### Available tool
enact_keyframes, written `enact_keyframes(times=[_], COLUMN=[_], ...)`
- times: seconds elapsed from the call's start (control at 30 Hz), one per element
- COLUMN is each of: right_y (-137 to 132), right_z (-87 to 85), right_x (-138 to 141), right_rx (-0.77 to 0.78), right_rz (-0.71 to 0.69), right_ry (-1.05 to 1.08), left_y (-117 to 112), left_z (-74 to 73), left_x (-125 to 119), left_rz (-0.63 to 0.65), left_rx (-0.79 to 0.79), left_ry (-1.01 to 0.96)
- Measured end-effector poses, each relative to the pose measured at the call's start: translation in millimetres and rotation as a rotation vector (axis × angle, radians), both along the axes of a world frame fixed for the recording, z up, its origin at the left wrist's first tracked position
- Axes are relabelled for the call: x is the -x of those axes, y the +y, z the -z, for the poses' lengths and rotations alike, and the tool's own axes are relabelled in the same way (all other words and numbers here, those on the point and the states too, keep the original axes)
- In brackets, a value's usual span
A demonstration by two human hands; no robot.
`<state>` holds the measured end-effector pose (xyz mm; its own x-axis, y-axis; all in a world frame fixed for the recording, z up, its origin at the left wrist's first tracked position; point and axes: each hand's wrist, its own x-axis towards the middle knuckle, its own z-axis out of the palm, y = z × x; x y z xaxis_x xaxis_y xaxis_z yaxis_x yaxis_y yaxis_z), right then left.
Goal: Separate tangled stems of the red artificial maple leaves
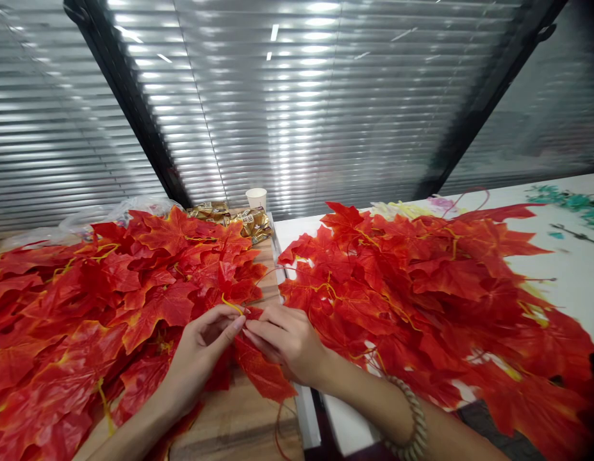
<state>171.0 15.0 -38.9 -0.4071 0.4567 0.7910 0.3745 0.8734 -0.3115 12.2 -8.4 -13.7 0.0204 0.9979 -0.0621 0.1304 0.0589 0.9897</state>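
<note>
Here the left hand and the right hand meet fingertip to fingertip over the gap between two surfaces, both pinched narrow on a red leaf and its thin yellow stem. The leaf hangs below the right hand, over the wooden surface. A beaded bracelet sits on the right wrist. Piles of red leaves lie on both sides: one left, one on the white surface to the right. A paper cup stands behind, near gold wrappers.
</note>
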Motion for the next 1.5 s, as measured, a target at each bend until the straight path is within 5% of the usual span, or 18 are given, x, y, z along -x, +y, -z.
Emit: enact_keyframes(times=[1.5], right_y=[-0.4], right_z=[1.0], right_x=[-1.5], right_rx=[0.012], right_rz=[-0.027], right_ry=[0.007], left_y=[0.4], left_z=[-1.0], left_x=[-0.6], left_rz=[0.018], left_rx=[-0.021], left_ry=[0.017])
